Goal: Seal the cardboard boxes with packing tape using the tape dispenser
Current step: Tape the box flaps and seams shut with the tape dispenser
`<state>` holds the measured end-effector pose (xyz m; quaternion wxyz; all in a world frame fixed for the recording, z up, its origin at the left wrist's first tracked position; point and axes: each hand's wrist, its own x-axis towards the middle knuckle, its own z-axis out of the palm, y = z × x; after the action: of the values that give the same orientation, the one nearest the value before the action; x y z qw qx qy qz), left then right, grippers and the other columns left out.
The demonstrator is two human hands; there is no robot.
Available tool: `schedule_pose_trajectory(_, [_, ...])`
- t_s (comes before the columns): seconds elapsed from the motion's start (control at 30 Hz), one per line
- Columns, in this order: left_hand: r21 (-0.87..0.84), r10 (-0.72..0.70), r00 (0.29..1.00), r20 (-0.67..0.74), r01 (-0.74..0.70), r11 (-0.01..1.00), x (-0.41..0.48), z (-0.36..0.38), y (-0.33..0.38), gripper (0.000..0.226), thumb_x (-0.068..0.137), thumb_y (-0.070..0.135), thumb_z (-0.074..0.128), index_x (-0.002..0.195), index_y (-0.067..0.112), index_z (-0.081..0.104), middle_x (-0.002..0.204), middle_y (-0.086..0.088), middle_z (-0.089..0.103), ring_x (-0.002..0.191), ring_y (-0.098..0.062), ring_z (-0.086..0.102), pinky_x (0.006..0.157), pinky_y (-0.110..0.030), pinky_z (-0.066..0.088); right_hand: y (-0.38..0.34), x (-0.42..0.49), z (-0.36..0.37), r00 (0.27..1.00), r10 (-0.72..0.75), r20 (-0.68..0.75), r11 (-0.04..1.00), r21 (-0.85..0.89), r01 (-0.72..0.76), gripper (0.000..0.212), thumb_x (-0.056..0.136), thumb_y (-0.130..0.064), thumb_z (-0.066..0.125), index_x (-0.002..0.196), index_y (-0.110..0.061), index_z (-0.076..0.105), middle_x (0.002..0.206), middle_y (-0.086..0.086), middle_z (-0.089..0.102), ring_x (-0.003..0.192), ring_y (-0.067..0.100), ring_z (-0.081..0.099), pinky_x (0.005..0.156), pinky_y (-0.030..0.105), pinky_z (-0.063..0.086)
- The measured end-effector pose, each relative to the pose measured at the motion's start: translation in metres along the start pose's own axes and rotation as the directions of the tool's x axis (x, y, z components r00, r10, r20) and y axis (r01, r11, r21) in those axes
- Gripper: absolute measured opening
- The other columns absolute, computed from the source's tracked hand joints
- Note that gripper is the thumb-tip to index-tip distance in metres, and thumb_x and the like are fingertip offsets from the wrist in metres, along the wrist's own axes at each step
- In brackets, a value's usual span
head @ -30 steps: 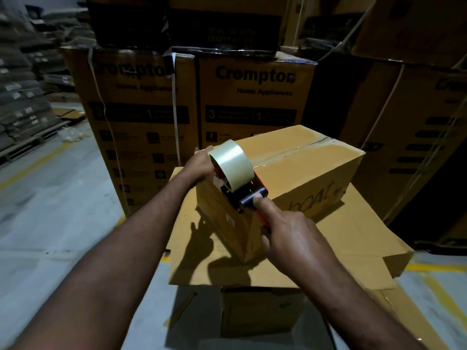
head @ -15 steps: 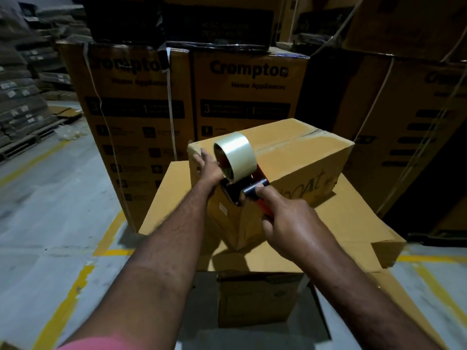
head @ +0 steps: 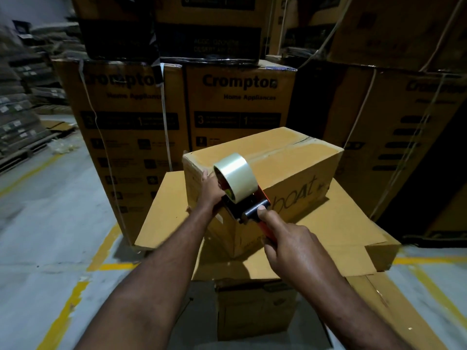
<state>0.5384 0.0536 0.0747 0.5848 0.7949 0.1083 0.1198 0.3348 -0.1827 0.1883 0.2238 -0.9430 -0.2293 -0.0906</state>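
A closed brown cardboard box (head: 290,168) marked "boAt" stands on a flat cardboard sheet (head: 336,231). Its top seam runs lengthwise, partly taped. A tape dispenser (head: 243,198) with a clear tape roll, black roller and red handle is pressed against the box's near end, just below the top edge. My right hand (head: 288,248) grips the red handle, thumb on the black roller. My left hand (head: 211,190) rests on the near end of the box beside the roll, fingers against the cardboard.
Tall "Crompton" cartons (head: 237,104) stand stacked right behind the box, with more strapped cartons (head: 404,137) at right. A smaller box (head: 255,309) sits under the sheet. Grey floor with yellow lines (head: 63,311) lies to the left; pallets with stock (head: 17,122) line the far left.
The dispenser has moved down from the top edge onto the box's near end. My left hand slid lower on that end, next to the roll. The view has shifted closer.
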Motion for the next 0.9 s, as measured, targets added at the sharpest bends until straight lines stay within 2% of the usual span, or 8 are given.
schedule_pose_trajectory(0.1, [-0.088,0.076,0.996,-0.048,-0.08,0.993,-0.019,0.004,0.017,0.071,0.058,0.049,0.077,0.12,0.045,0.044,0.15,-0.018,0.048,0.145,-0.038,0.036,0.113,-0.062,0.035,0.003,-0.002,0.007,1.0,-0.003,-0.002,1.0,0.004,0.003,0.067,0.1,-0.029,0.057,0.152,-0.043,0.017,0.105,-0.007,0.063,0.08,0.003,0.045,0.06,0.01,0.032])
schedule_pose_trajectory(0.27, [-0.04,0.171,0.98,-0.101,-0.176,0.984,-0.026,0.01,0.021,0.065,0.059,0.062,0.073,0.115,0.073,0.044,0.146,-0.015,0.052,0.143,-0.041,0.04,0.111,-0.064,0.037,0.009,-0.011,0.013,1.0,0.006,-0.012,1.0,0.019,-0.005,0.069,0.1,-0.031,0.056,0.153,-0.044,0.013,0.101,-0.008,0.06,0.082,0.003,0.048,0.066,0.011,0.037])
schedule_pose_trajectory(0.4, [0.273,0.196,0.98,-0.046,-0.176,0.946,-0.039,-0.001,0.047,0.062,0.085,0.034,0.079,0.141,0.027,0.054,0.164,-0.007,0.03,0.155,-0.037,0.009,0.121,-0.064,0.016,0.021,-0.023,0.017,0.999,0.035,-0.019,0.998,0.044,-0.034,0.07,0.1,-0.031,0.056,0.153,-0.046,0.012,0.108,-0.006,0.063,0.092,0.007,0.058,0.078,0.021,0.052])
schedule_pose_trajectory(0.6, [0.448,0.202,0.978,0.046,-0.201,0.871,-0.03,-0.004,0.04,0.074,0.085,0.022,0.08,0.147,0.039,0.046,0.169,0.004,0.017,0.157,-0.032,-0.004,0.12,-0.07,0.002,0.034,-0.031,0.026,0.998,0.058,-0.025,0.996,0.061,-0.057,0.069,0.101,-0.035,0.053,0.152,-0.048,0.009,0.117,-0.005,0.063,0.102,0.009,0.06,0.084,0.023,0.053])
schedule_pose_trajectory(0.7, [0.388,0.157,0.987,0.028,-0.155,0.909,-0.052,-0.003,0.065,0.068,0.093,0.028,0.074,0.153,0.023,0.043,0.168,-0.002,0.011,0.155,-0.036,-0.007,0.123,-0.062,-0.001,0.04,-0.028,0.034,0.997,0.063,-0.033,0.996,0.065,-0.06,0.069,0.101,-0.035,0.054,0.154,-0.046,0.011,0.12,-0.005,0.063,0.105,0.008,0.059,0.085,0.021,0.051])
schedule_pose_trajectory(0.77, [0.191,0.083,0.996,0.025,-0.086,0.978,-0.06,-0.001,0.069,0.069,0.095,0.042,0.067,0.156,0.028,0.037,0.17,-0.003,0.006,0.154,-0.042,0.001,0.122,-0.065,0.01,0.044,-0.025,0.039,0.997,0.062,-0.04,0.995,0.079,-0.058,0.069,0.101,-0.036,0.054,0.154,-0.047,0.011,0.12,-0.007,0.064,0.102,0.005,0.058,0.082,0.018,0.048])
schedule_pose_trajectory(0.83, [-0.003,0.023,0.999,0.035,-0.023,1.0,-0.077,0.005,0.062,0.088,0.083,0.062,0.065,0.157,0.035,0.025,0.17,-0.009,0.008,0.151,-0.043,0.019,0.117,-0.066,0.028,0.047,-0.024,0.045,0.997,0.06,-0.053,0.994,0.099,-0.054,0.068,0.101,-0.037,0.054,0.153,-0.047,0.011,0.118,-0.008,0.064,0.1,0.004,0.057,0.079,0.016,0.045])
schedule_pose_trajectory(0.9, [-0.076,0.025,0.997,0.073,-0.019,0.997,-0.084,0.013,0.044,0.107,0.064,0.085,0.063,0.15,0.046,0.014,0.168,-0.013,0.011,0.15,-0.039,0.026,0.116,-0.063,0.033,0.049,-0.024,0.051,0.996,0.06,-0.059,0.992,0.113,-0.054,0.067,0.101,-0.037,0.055,0.153,-0.048,0.013,0.118,-0.008,0.064,0.099,0.004,0.057,0.078,0.016,0.044])
